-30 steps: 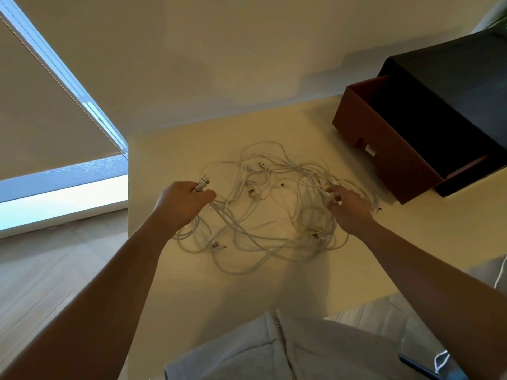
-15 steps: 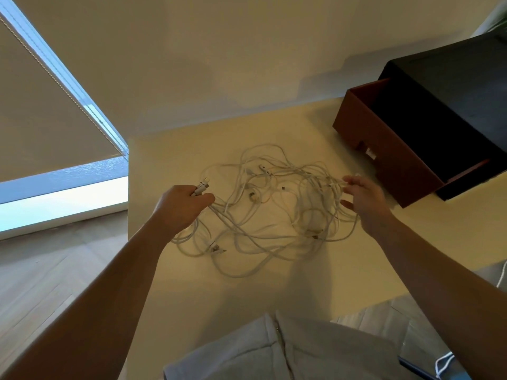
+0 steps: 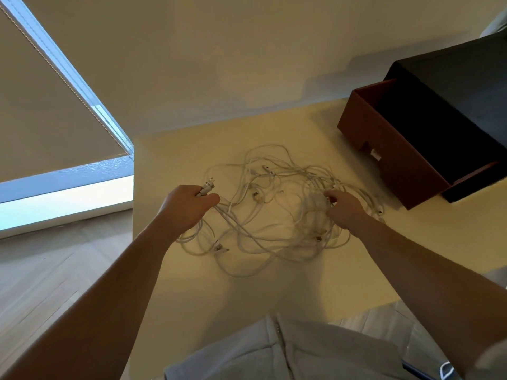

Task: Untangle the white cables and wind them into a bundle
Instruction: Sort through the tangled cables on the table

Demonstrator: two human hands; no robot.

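**Op:** Where's the pile?

**Spotter:** White cables (image 3: 270,215) are one loose tangle lying flat on the table (image 3: 170,283), btwn your two hands. Nothing is wound yet.

**Op:** What's different?

**Spotter:** Your R hand (image 3: 347,208). Half a sec ago it's off the pile, out to the right, fingers spread and holding nothing. Now it's back in on the tangle's right side, fingertips (image 3: 329,197) bent down among the strands. It looks like a pinch, but it's too blurred, so I can't tell if they close on one.

**Op:** And the other?

**Spotter:** No change over the last sec. Your L hand (image 3: 189,207) sits at the tangle's left edge, fingers + thumb curled round the plug ends (image 3: 207,187). These poke out above your fist, and their leads run back into the pile.

**Op:** Meaning?

**Spotter:** I reckon you're re-gripping, not pulling yet. The pile's shape is approx the same, so the untangling has barely begun. L is your anchor. R wants a single strand, not a bunch, or the knots may tighten.

**Op:** Space?

**Spotter:** The open brown box (image 3: 384,160) is off to the right, past your R hand and apart from the cables.
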